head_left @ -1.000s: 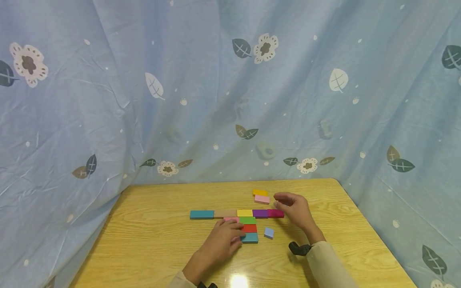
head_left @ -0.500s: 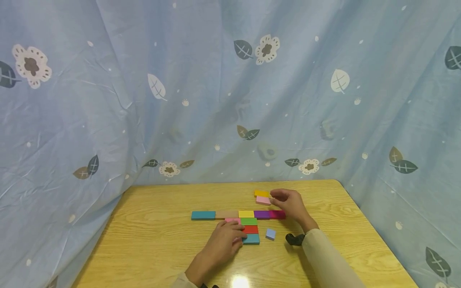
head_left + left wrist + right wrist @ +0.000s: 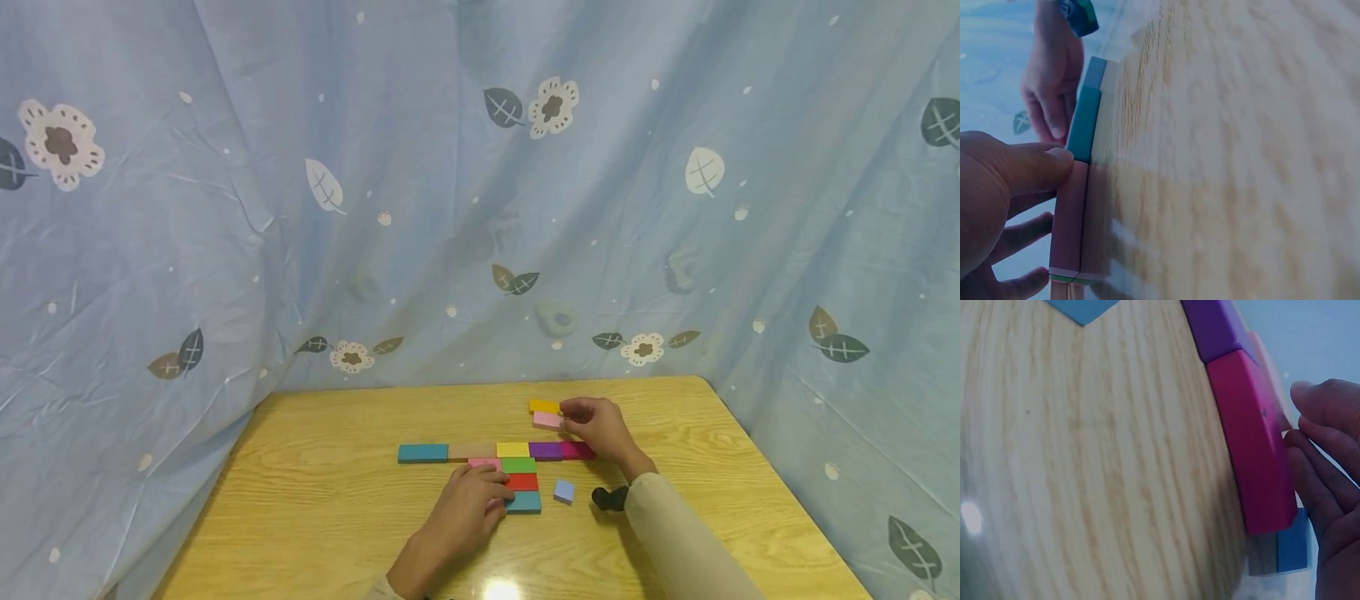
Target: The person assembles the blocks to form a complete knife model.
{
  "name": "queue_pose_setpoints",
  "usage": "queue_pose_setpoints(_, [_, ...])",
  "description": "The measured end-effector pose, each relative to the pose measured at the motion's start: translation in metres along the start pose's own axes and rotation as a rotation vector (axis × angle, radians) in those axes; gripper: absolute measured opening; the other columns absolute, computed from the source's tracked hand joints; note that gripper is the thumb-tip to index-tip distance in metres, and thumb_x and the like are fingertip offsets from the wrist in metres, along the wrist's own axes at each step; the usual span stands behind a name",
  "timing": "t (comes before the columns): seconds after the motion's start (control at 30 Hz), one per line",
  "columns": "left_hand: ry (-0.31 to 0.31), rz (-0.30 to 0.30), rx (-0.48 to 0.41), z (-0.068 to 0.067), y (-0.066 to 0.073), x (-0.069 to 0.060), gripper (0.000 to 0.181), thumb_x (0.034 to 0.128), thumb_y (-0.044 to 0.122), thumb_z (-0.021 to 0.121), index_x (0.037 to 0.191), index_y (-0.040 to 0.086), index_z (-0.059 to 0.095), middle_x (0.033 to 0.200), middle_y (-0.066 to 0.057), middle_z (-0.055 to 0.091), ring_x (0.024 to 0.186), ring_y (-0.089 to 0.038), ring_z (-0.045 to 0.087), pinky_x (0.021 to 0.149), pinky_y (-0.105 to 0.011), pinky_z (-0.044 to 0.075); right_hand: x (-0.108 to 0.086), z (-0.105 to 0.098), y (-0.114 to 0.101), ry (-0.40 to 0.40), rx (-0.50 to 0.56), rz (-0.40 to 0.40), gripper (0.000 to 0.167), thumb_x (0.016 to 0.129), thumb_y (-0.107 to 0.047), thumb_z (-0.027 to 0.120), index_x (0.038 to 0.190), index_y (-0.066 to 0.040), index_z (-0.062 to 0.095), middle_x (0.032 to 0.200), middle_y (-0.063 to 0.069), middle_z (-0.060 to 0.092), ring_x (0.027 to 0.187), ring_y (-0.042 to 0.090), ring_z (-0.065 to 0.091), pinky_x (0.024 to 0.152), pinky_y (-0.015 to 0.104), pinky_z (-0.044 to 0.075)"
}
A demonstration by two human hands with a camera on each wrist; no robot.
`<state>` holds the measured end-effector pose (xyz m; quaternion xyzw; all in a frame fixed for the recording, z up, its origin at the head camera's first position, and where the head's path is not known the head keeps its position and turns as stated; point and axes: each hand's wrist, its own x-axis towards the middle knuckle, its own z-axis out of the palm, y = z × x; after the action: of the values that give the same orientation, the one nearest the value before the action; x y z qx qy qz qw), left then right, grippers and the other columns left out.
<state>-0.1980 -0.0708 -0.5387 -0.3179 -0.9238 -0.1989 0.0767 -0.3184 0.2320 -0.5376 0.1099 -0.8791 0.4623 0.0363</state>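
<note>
My left hand [image 3: 463, 508] rests at the left side of a small group of flat blocks, its fingers reaching over toward the red block [image 3: 522, 482] and the lower teal block [image 3: 523, 502]. In the left wrist view its thumb touches the seam between a teal block [image 3: 1086, 125] and a pink block [image 3: 1067, 219]. At the back, my right hand [image 3: 602, 429] has its fingertips at the right ends of a light pink block [image 3: 547, 421] and an orange block [image 3: 543, 407]. Whether it pinches either cannot be made out.
A row holds blue [image 3: 423, 453], tan [image 3: 472, 452], yellow [image 3: 513, 449], purple [image 3: 545, 451] and magenta [image 3: 577, 451] blocks. Green [image 3: 517, 465] lies in front of it. A light blue block [image 3: 564, 492] sits apart on the wooden table [image 3: 300, 517]. A patterned curtain [image 3: 420, 250] hangs behind.
My right hand has moved slightly left, bringing its fingertips up to the ends of the light pink and orange blocks. My left hand has stayed in place.
</note>
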Motion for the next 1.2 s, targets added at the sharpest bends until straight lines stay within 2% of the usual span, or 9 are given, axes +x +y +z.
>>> queue_pose_setpoints(0.2, [0.003,0.009,0.004,0.002,-0.002,0.001,0.02,0.0969,0.016,0.083,0.114,0.025,0.087,0.136,0.004,0.078,0.134,-0.019,0.07,0.115,-0.061,0.054,0.003,0.004,0.002,0.001,-0.008,0.003,0.031,0.092,-0.002,0.086,0.123,0.001,0.08,0.12,0.016,0.082,0.106,0.029,0.081,0.095,0.041,0.068])
queue_pose_setpoints(0.43, [0.016,0.021,0.005,0.002,-0.003,0.002,0.02,0.0974,0.015,0.083,0.114,0.025,0.087,0.134,0.004,0.079,0.131,-0.016,0.072,0.114,-0.059,0.055,0.002,0.007,-0.002,-0.013,-0.052,-0.018,0.034,0.091,0.0,0.085,0.124,0.001,0.08,0.122,0.016,0.081,0.11,0.032,0.08,0.1,0.05,0.066])
queue_pose_setpoints(0.7, [0.017,0.026,-0.006,0.002,-0.004,0.002,0.02,0.0975,0.015,0.082,0.114,0.024,0.087,0.134,0.004,0.079,0.13,-0.017,0.072,0.113,-0.059,0.055,-0.002,0.004,-0.001,0.034,-0.099,-0.046,0.029,0.094,-0.005,0.085,0.122,-0.002,0.081,0.118,0.012,0.083,0.106,0.028,0.08,0.099,0.048,0.066])
queue_pose_setpoints(0.87, [0.015,0.021,-0.003,0.002,-0.004,0.001,0.02,0.0984,0.015,0.081,0.116,0.023,0.087,0.135,0.004,0.078,0.131,-0.017,0.071,0.115,-0.059,0.054,-0.016,-0.008,-0.008,0.06,-0.07,-0.072,0.03,0.095,-0.008,0.084,0.125,-0.002,0.081,0.119,0.011,0.083,0.109,0.029,0.08,0.098,0.042,0.067])
queue_pose_setpoints(1.07, [0.009,0.015,0.011,0.001,-0.003,0.0,0.02,0.0985,0.016,0.081,0.116,0.025,0.086,0.135,0.005,0.078,0.133,-0.018,0.07,0.116,-0.058,0.053,-0.043,-0.025,-0.006,0.073,-0.057,-0.119,0.031,0.095,-0.007,0.085,0.125,-0.002,0.08,0.12,0.009,0.083,0.11,0.029,0.081,0.091,0.025,0.067])
queue_pose_setpoints(1.2, [0.01,0.009,0.001,0.001,-0.002,0.0,0.02,0.0984,0.015,0.081,0.116,0.024,0.086,0.135,0.004,0.078,0.131,-0.017,0.071,0.116,-0.058,0.053,-0.062,-0.034,-0.003,0.085,-0.054,-0.163,0.029,0.095,-0.006,0.085,0.123,-0.002,0.081,0.118,0.009,0.083,0.11,0.03,0.081,0.092,0.023,0.066])
